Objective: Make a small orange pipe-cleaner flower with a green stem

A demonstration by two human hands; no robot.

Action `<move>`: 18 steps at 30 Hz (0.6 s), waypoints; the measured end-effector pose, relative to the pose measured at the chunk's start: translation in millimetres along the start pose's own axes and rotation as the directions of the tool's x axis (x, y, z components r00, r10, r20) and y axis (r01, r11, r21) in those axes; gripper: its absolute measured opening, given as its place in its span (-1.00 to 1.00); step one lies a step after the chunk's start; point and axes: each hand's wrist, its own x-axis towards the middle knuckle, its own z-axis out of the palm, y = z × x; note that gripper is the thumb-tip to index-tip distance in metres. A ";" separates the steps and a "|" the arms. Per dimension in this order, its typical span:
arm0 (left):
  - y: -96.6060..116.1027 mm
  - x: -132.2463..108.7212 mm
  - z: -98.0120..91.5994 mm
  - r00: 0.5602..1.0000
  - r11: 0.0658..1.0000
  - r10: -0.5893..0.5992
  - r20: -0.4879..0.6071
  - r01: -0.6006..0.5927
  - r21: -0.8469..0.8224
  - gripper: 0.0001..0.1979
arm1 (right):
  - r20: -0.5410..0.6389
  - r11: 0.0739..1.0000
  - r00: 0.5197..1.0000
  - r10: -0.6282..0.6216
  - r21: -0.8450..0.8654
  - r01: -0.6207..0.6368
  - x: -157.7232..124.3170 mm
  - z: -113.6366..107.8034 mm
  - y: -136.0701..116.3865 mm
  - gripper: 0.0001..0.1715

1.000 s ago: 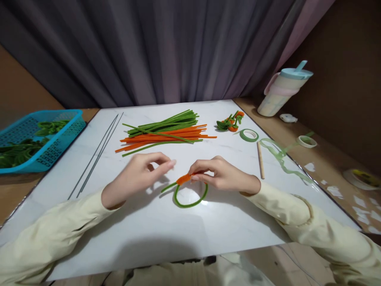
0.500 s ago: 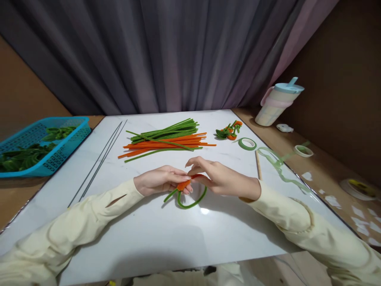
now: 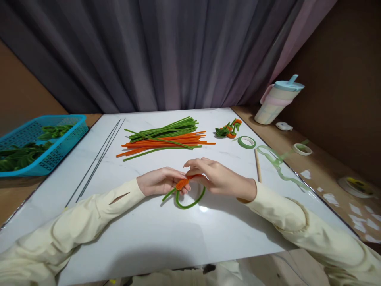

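Between my hands, above the white tabletop, is an orange pipe cleaner (image 3: 182,184) coiled at its left part. A green pipe cleaner (image 3: 190,206) comes out of the coil and bends into a loop below, with a short end sticking out to the left. My left hand (image 3: 160,181) pinches the piece at the coil, fingertips behind it. From the right, my right hand (image 3: 218,178) has thumb and forefinger closed on the orange strand. Parts of the strand are hidden by the fingers. Farther back lie bundles of green pipe cleaners (image 3: 169,130) and orange pipe cleaners (image 3: 166,143).
Finished-looking orange and green pieces (image 3: 228,129) lie beside a roll of green tape (image 3: 247,142) and a wooden stick (image 3: 257,165). Thin dark wires (image 3: 101,157) lie on the left, near a blue basket (image 3: 64,149) of green leaves. A tumbler (image 3: 278,101) stands back right.
My hands keep nearly the same grip. The left fingers have shifted slightly at the orange coil, so more of it shows. The view has moved a little.
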 end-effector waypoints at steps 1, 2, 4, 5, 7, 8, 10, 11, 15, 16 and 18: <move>-0.5 0.9 0.1 1.000 1.000 -0.009 0.003 0.009 -0.016 -0.86 | 0.005 1.000 1.000 0.001 -0.012 -0.001 0.0 0.6 -0.1 -0.52; -1.1 1.8 0.1 1.000 0.999 -0.016 0.005 0.016 -0.033 -0.86 | 0.010 1.000 1.000 0.004 -0.025 -0.004 0.0 1.1 -0.3 -0.52; -2.4 3.2 -0.4 1.000 0.998 -0.021 0.010 0.021 -0.057 -0.86 | 0.018 0.999 1.000 0.012 -0.053 -0.011 0.0 1.5 -0.9 -0.50; -3.0 3.6 -0.8 1.000 0.998 -0.019 0.015 0.020 -0.058 -0.85 | 0.022 0.998 1.000 0.012 -0.066 -0.011 0.0 1.3 -1.3 -0.49; -4.1 3.8 -1.2 1.000 0.999 -0.011 0.025 0.012 -0.046 -0.85 | 0.030 0.996 1.000 0.003 -0.092 0.000 -0.1 0.4 -2.0 -0.46; -4.5 3.8 -1.3 1.000 0.999 -0.010 0.030 0.011 -0.037 -0.84 | 0.033 0.994 0.999 -0.004 -0.107 0.007 -0.2 -0.2 -2.3 -0.44; -4.9 3.8 -1.2 0.999 1.000 -0.012 0.037 0.013 -0.019 -0.84 | 0.034 0.990 0.999 -0.020 -0.137 0.025 -0.3 -1.4 -3.0 -0.41; -4.8 4.0 -1.2 0.999 1.000 -0.015 0.042 0.016 -0.011 -0.84 | 0.030 0.988 0.999 -0.027 -0.151 0.032 -0.2 -1.9 -3.5 -0.40; -3.2 5.8 -2.1 0.994 0.997 -0.070 0.085 0.071 -0.011 -0.80 | 0.013 0.982 0.998 -0.054 -0.180 0.056 0.7 -2.9 -5.5 -0.42; -2.8 6.3 -2.6 0.992 0.996 -0.082 0.091 0.084 -0.028 -0.80 | 0.013 0.981 0.998 -0.058 -0.184 0.059 1.1 -2.8 -5.7 -0.45; -2.3 6.6 -3.4 0.992 0.993 -0.084 0.091 0.091 -0.073 -0.80 | 0.003 0.980 0.998 -0.060 -0.192 0.060 1.8 -2.8 -5.4 -0.51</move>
